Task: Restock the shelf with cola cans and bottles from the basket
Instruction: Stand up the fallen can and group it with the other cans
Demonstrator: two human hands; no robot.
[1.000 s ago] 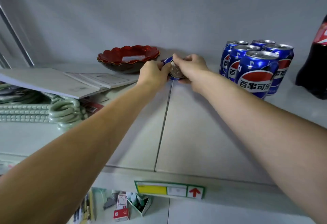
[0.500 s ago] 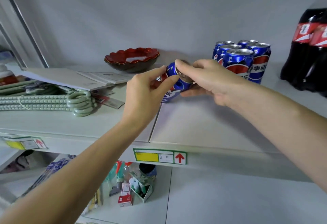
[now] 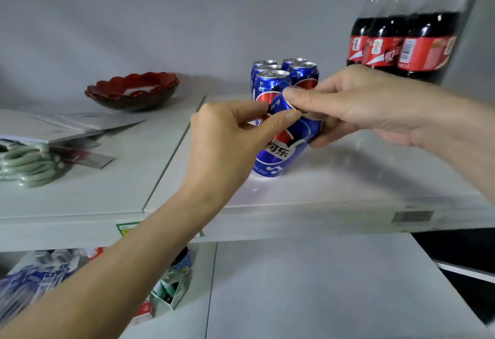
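White shelf [image 3: 348,177] runs across the view w/ a grey wall behind. Far right: cola bottles [image 3: 401,43], dark w/ red labels & gold caps, packed tight. Far centre: cluster of blue cans [image 3: 270,76], upright, just behind the hands. Far left: red bowl [image 3: 134,89]; nearer left, booklets [image 3: 80,124] & green hangers [image 3: 26,164]. Both hands meet at a tilted blue can [image 3: 281,148], its base on the shelf, top leaning right. Right hand [image 3: 353,108] is curled round the can's top, thumb & fingers pinching the rim. Left hand [image 3: 227,145] is half-closed, thumb & fingertips on the can's side.
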